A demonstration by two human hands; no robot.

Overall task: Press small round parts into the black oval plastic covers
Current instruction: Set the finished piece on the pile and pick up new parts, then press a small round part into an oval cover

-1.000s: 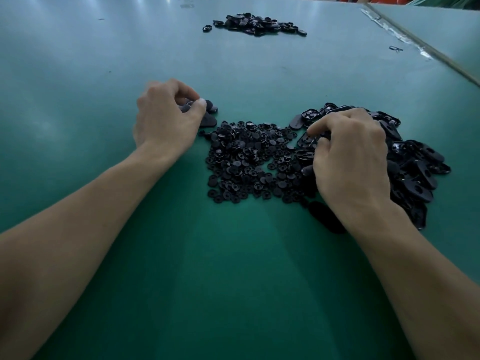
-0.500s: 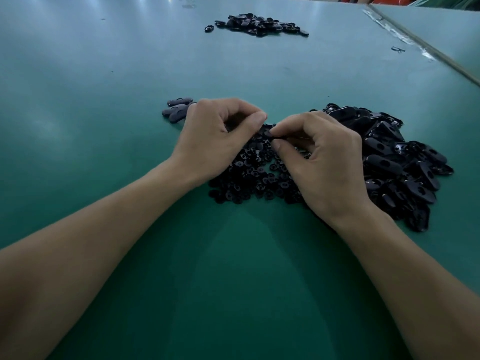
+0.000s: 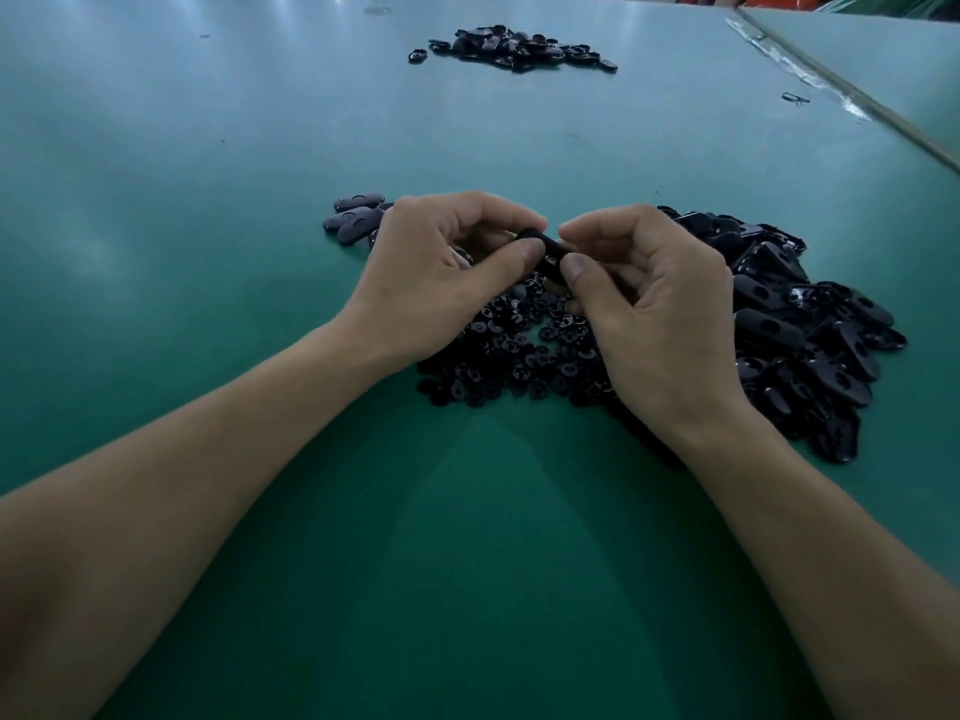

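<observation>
My left hand (image 3: 447, 272) and my right hand (image 3: 649, 309) meet above the middle of the table and pinch one black oval cover (image 3: 545, 254) between thumbs and fingertips. Whether a small round part sits in it is hidden by my thumbs. Beneath my hands lies a heap of small round black parts (image 3: 514, 356). To the right is a pile of loose oval covers (image 3: 810, 330), each with a hole. A few covers lie face down in a small group (image 3: 356, 220) just left of my left hand.
The green table top (image 3: 208, 200) extends far on all sides. Another heap of black parts (image 3: 514, 46) lies at the far end. A seam with torn tape (image 3: 810, 80) runs along the right, with one stray black piece (image 3: 795, 98) beside it.
My left hand came in from the small group at the left and my right hand left the cover pile. Both now meet over the round parts, gripping one oval cover raised slightly.
</observation>
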